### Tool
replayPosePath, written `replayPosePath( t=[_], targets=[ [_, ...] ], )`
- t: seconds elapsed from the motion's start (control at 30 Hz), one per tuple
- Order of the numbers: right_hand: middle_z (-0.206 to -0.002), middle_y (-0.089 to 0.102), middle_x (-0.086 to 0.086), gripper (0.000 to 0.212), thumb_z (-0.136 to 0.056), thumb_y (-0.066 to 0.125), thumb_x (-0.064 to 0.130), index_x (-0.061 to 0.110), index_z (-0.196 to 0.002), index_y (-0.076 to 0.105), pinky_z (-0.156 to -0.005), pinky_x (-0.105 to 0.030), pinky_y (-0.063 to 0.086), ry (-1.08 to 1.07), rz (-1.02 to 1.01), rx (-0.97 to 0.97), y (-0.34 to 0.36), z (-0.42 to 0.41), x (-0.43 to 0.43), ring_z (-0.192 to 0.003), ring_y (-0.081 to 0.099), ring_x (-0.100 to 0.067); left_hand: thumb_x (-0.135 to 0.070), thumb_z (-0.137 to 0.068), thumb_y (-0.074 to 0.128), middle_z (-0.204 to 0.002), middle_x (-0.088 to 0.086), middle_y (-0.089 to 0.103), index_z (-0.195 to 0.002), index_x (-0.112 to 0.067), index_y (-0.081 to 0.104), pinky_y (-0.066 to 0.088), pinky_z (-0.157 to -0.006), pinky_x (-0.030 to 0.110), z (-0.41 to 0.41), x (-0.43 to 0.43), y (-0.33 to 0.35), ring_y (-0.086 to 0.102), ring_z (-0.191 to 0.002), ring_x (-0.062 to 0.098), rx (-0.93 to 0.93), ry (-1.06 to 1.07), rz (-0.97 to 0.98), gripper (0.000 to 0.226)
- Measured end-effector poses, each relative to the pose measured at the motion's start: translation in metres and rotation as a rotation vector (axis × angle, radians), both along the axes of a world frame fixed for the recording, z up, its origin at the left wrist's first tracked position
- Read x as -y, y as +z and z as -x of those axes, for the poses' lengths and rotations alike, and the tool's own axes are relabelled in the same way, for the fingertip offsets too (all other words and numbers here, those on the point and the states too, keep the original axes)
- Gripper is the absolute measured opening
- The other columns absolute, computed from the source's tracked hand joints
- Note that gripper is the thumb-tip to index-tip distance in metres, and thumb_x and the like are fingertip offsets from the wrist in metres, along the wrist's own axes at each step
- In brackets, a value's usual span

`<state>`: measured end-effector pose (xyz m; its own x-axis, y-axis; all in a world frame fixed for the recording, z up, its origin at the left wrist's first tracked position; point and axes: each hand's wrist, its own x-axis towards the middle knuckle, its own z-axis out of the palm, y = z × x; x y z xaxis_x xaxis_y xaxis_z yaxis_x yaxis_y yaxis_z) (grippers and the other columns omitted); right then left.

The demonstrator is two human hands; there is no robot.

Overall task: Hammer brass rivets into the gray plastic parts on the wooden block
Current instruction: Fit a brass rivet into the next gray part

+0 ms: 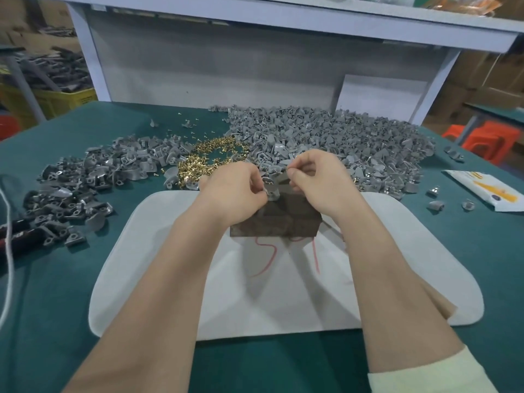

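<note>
A dark wooden block stands on a white pad in the middle of the green table. On its far end sits a gray plastic part. My left hand pinches that part from the left with curled fingers. My right hand is just to its right, thumb and forefinger pinched together above the part; what they hold is too small to make out. A heap of brass rivets lies just beyond my left hand. No hammer is in view.
A large pile of gray parts fills the back right, a smaller pile the left. A white and yellow packet lies at the right edge, with a few loose parts beside it. A white cord runs down the left.
</note>
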<state>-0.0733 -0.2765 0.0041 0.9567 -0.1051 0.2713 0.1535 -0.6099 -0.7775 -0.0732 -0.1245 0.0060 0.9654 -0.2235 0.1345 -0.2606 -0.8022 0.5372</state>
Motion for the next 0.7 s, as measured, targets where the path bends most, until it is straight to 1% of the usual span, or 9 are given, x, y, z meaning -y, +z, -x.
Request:
replayPosePath(
  t=[0.07, 0.1, 0.17, 0.27, 0.37, 0.47, 0.57, 0.63, 0.7],
  targets=[
    [-0.089, 0.065, -0.009, 0.019, -0.091, 0.055, 0.008, 0.024, -0.082, 0.056, -0.087, -0.049, 0.051, 0.023, -0.028, 0.002, -0.0003, 0.0002, -0.0009, -0.09, 0.063, -0.03, -0.03, -0.086, 0.065, -0.077, -0.019, 0.052, -0.079, -0.029, 0.053, 0.042, -0.099, 0.042, -0.0004, -0.0005, -0.0006, 0.057, -0.097, 0.019, -0.026, -0.022, 0.029, 0.014],
    [-0.087, 0.065, -0.006, 0.019, -0.092, 0.054, 0.008, 0.024, -0.084, 0.056, -0.087, -0.048, 0.051, 0.031, -0.036, 0.001, -0.0002, 0.0004, -0.0007, -0.088, 0.063, -0.028, -0.031, -0.086, 0.066, -0.077, -0.02, 0.052, -0.081, -0.029, 0.053, 0.042, -0.1, 0.042, -0.0004, -0.0004, -0.0007, 0.057, -0.097, 0.019, -0.036, -0.031, 0.041, 0.013],
    [-0.081, 0.064, 0.0, 0.023, -0.092, 0.054, 0.007, 0.026, -0.08, 0.057, -0.087, -0.046, 0.052, 0.036, -0.045, -0.005, -0.0001, 0.001, 0.0004, -0.087, 0.064, -0.024, -0.032, -0.086, 0.067, -0.078, -0.018, 0.052, -0.086, -0.028, 0.056, 0.043, -0.099, 0.042, -0.0002, 0.0004, -0.0007, 0.057, -0.098, 0.019, -0.041, -0.039, 0.047, 0.012],
    [-0.079, 0.066, -0.003, 0.023, -0.089, 0.059, 0.007, 0.025, -0.075, 0.058, -0.087, -0.046, 0.052, 0.074, -0.032, -0.023, 0.0013, 0.0023, -0.0004, -0.089, 0.065, -0.026, -0.029, -0.087, 0.066, -0.085, -0.011, 0.054, -0.088, -0.027, 0.057, 0.044, -0.097, 0.042, -0.0003, 0.0021, -0.0007, 0.057, -0.1, 0.021, -0.025, -0.033, 0.036, 0.009],
    [-0.079, 0.064, 0.002, 0.018, -0.086, 0.064, 0.009, 0.022, -0.075, 0.059, -0.087, -0.037, 0.051, 0.128, 0.061, -0.013, 0.0013, 0.0037, -0.002, -0.082, 0.062, -0.018, -0.025, -0.089, 0.063, -0.09, -0.007, 0.056, -0.086, -0.028, 0.057, 0.045, -0.096, 0.042, -0.0004, 0.003, -0.0013, 0.057, -0.1, 0.022, -0.01, -0.029, 0.027, 0.007],
    [-0.076, 0.062, 0.007, 0.011, -0.086, 0.066, 0.012, 0.021, -0.079, 0.063, -0.081, -0.03, 0.05, 0.153, 0.142, -0.024, -0.0011, 0.0044, -0.0045, -0.075, 0.058, -0.011, -0.023, -0.089, 0.062, -0.093, -0.005, 0.06, -0.085, -0.027, 0.057, 0.047, -0.094, 0.043, -0.001, 0.0033, -0.0023, 0.059, -0.101, 0.023, -0.01, -0.035, 0.039, 0.007],
    [-0.074, 0.061, 0.011, 0.014, -0.085, 0.067, 0.014, 0.023, -0.076, 0.062, -0.079, -0.029, 0.049, 0.156, 0.179, -0.053, -0.0039, 0.0036, -0.0068, -0.076, 0.058, -0.01, -0.024, -0.088, 0.063, -0.094, -0.002, 0.064, -0.083, -0.025, 0.059, 0.048, -0.092, 0.042, -0.0012, 0.0033, -0.0033, 0.06, -0.1, 0.024, -0.016, -0.032, 0.053, 0.007],
    [-0.074, 0.062, 0.01, 0.014, -0.084, 0.068, 0.016, 0.024, -0.075, 0.063, -0.078, -0.03, 0.049, 0.147, 0.201, -0.055, -0.0044, 0.0029, -0.007, -0.076, 0.059, -0.012, -0.024, -0.088, 0.063, -0.092, -0.001, 0.065, -0.081, -0.025, 0.061, 0.049, -0.091, 0.042, -0.001, 0.0035, -0.0035, 0.06, -0.099, 0.024, -0.018, -0.027, 0.061, 0.007],
    [-0.074, 0.062, 0.009, 0.012, -0.084, 0.068, 0.019, 0.026, -0.075, 0.063, -0.073, -0.028, 0.048, 0.142, 0.24, -0.052, -0.0042, 0.003, -0.0069, -0.075, 0.058, -0.012, -0.025, -0.088, 0.062, -0.09, -0.001, 0.064, -0.08, -0.025, 0.06, 0.049, -0.09, 0.041, -0.0005, 0.0037, -0.003, 0.061, -0.099, 0.024, -0.018, -0.021, 0.065, 0.009]
  ],
)
